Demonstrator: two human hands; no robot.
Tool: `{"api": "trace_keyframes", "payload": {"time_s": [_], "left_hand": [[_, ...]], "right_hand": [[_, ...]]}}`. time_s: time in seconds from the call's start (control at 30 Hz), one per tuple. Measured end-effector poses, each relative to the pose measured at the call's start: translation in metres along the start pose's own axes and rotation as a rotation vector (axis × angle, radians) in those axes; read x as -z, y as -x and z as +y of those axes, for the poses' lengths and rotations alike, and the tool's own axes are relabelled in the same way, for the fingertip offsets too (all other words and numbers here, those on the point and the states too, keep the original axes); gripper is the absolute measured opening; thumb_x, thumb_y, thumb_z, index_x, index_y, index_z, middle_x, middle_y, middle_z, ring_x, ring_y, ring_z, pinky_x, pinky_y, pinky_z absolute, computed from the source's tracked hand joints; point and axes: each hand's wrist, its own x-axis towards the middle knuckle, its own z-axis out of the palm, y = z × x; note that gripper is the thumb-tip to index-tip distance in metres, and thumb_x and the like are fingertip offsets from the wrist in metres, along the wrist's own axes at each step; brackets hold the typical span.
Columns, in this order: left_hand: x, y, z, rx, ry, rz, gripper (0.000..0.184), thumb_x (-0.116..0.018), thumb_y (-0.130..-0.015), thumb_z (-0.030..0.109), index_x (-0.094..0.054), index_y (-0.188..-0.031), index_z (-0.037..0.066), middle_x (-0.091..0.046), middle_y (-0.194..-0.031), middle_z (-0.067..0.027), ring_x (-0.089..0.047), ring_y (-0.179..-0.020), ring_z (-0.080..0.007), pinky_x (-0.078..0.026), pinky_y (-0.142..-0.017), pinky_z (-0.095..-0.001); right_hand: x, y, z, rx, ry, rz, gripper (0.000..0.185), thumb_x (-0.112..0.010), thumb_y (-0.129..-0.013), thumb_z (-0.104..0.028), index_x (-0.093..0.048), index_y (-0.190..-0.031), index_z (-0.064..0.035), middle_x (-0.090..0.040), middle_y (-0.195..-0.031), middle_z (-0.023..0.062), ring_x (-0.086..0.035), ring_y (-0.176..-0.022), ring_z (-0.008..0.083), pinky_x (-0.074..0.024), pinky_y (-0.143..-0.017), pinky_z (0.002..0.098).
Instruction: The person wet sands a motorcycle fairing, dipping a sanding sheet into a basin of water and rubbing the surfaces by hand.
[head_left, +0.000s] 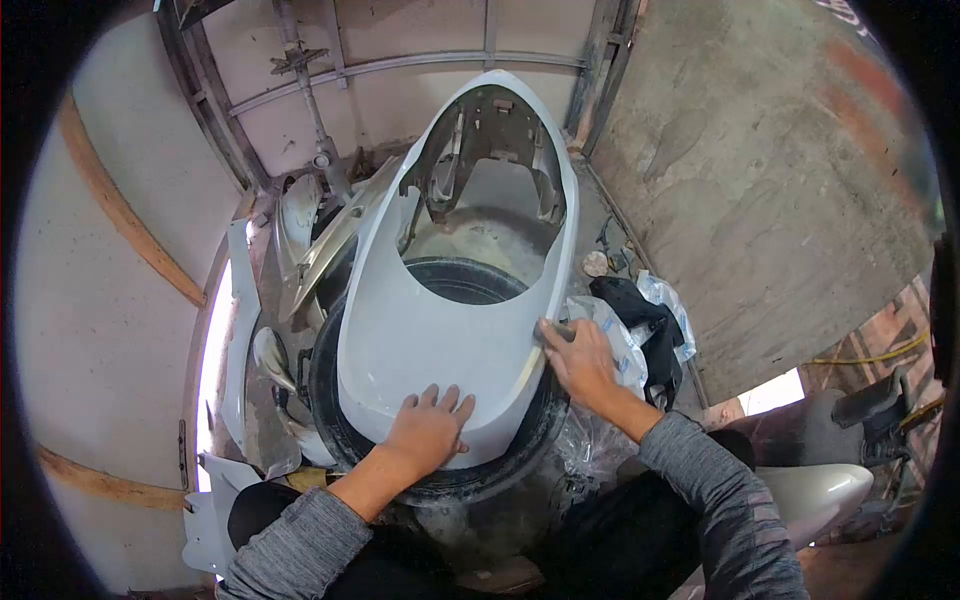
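Note:
A large pale grey scooter body panel (440, 345) with a wide opening lies in front of me, its narrow end pointing away. It rests on a round black rubber tub (325, 400). My left hand (428, 430) lies flat on the near part of the panel, fingers spread. At the panel's right edge, my right hand (583, 362) grips a small dark sanding pad (566, 331), partly hidden by the fingers. A yellowish strip (530, 365) shows on the panel's surface near that hand.
Several loose body panels (325, 255) lean at the left. Clear plastic wrap (590, 440) and a black cloth (655, 335) lie to the right. A board (760, 200) stands at the right, and a pale rounded part (820, 500) sits beside my right knee.

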Motion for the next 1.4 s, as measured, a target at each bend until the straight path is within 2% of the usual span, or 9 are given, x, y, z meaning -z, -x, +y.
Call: {"api": "trace_keyframes", "payload": {"time_s": [0.17,0.3,0.4,0.63,0.97,1.13,1.23,1.33,1.4], "left_hand": [[0.006,-0.001,-0.002,0.0,0.0,-0.021,0.076,-0.074,-0.085,0.039,-0.043,-0.149,0.011,-0.049,-0.147,-0.0167,-0.048,-0.133,-0.0421,-0.045,-0.104,-0.0533],[0.005,-0.001,-0.002,0.007,0.008,-0.041,0.078,-0.075,-0.083,0.039,-0.044,-0.148,0.01,-0.049,-0.146,-0.0171,-0.048,-0.133,-0.0424,-0.045,-0.104,-0.0531],[-0.001,-0.002,-0.003,-0.011,-0.004,0.009,0.081,-0.078,-0.081,0.039,-0.044,-0.147,0.008,-0.049,-0.145,-0.0184,-0.049,-0.132,-0.0432,-0.046,-0.102,-0.054],[-0.001,-0.001,-0.003,-0.007,0.009,0.022,0.08,-0.079,-0.079,0.037,-0.045,-0.147,0.009,-0.05,-0.145,-0.0175,-0.05,-0.131,-0.0426,-0.046,-0.102,-0.054],[0.001,-0.002,-0.002,0.009,-0.007,0.017,0.079,-0.077,-0.081,0.037,-0.044,-0.147,0.009,-0.049,-0.146,-0.0174,-0.048,-0.133,-0.0423,-0.044,-0.104,-0.0527],[-0.002,-0.001,0.0,0.01,0.014,0.026,0.078,-0.077,-0.082,0.036,-0.044,-0.147,0.008,-0.048,-0.146,-0.0177,-0.048,-0.133,-0.0425,-0.044,-0.104,-0.0521],[-0.001,-0.001,-0.001,0.002,-0.018,0.016,0.077,-0.076,-0.082,0.035,-0.044,-0.147,0.007,-0.048,-0.146,-0.018,-0.048,-0.132,-0.0425,-0.045,-0.103,-0.0518],[-0.003,0.0,0.0,-0.003,-0.027,0.021,0.076,-0.075,-0.083,0.035,-0.044,-0.146,0.007,-0.048,-0.146,-0.0178,-0.049,-0.132,-0.0421,-0.045,-0.103,-0.0516],[-0.004,0.002,0.002,0.0,-0.013,0.006,0.076,-0.075,-0.083,0.035,-0.044,-0.146,0.007,-0.049,-0.146,-0.0176,-0.049,-0.132,-0.0421,-0.045,-0.103,-0.0516]], "right_hand": [[0.013,0.015,-0.009,0.195,-0.151,-0.182,0.046,-0.07,-0.088,-0.023,-0.064,-0.133,-0.0217,-0.055,-0.099,0.0124,-0.052,-0.096,0.0312,-0.0409,-0.079,0.0438],[0.017,-0.001,-0.007,0.057,0.033,0.013,0.047,-0.072,-0.081,-0.018,-0.066,-0.128,-0.0137,-0.057,-0.109,0.0127,-0.053,-0.105,0.0323,-0.0412,-0.089,0.0475],[0.031,0.005,-0.007,0.447,0.083,-0.138,0.053,-0.069,-0.079,-0.011,-0.061,-0.131,-0.004,-0.061,-0.121,0.0093,-0.053,-0.116,0.0318,-0.0378,-0.104,0.0499],[0.017,0.002,0.009,0.451,0.001,-0.02,0.057,-0.064,-0.078,-0.007,-0.059,-0.135,-0.0093,-0.065,-0.12,0.0068,-0.055,-0.113,0.0311,-0.0401,-0.101,0.0517],[-0.013,0.036,0.005,0.463,-0.015,-0.103,0.065,-0.074,-0.073,-0.015,-0.06,-0.137,-0.0174,-0.055,-0.146,0.002,-0.043,-0.138,0.0346,-0.0299,-0.111,0.0619],[-0.007,0.005,0.025,0.294,0.097,-0.009,0.054,-0.069,-0.079,-0.013,-0.061,-0.133,-0.0144,-0.058,-0.142,0.0054,-0.044,-0.136,0.042,-0.032,-0.107,0.0702],[-0.003,0.036,-0.004,0.475,-0.105,-0.157,0.05,-0.068,-0.079,-0.013,-0.065,-0.129,-0.0167,-0.06,-0.14,0.0018,-0.041,-0.141,0.0431,-0.0315,-0.107,0.0705],[-0.005,0.004,0.02,0.327,0.158,0.028,0.049,-0.069,-0.079,-0.014,-0.065,-0.127,-0.0181,-0.059,-0.141,0.0021,-0.04,-0.142,0.0426,-0.0309,-0.107,0.0709],[0.0,0.015,0.005,0.343,0.089,-0.056,0.049,-0.069,-0.079,-0.014,-0.065,-0.128,-0.0182,-0.059,-0.142,0.0022,-0.04,-0.142,0.0432,-0.0303,-0.107,0.0715]]}}
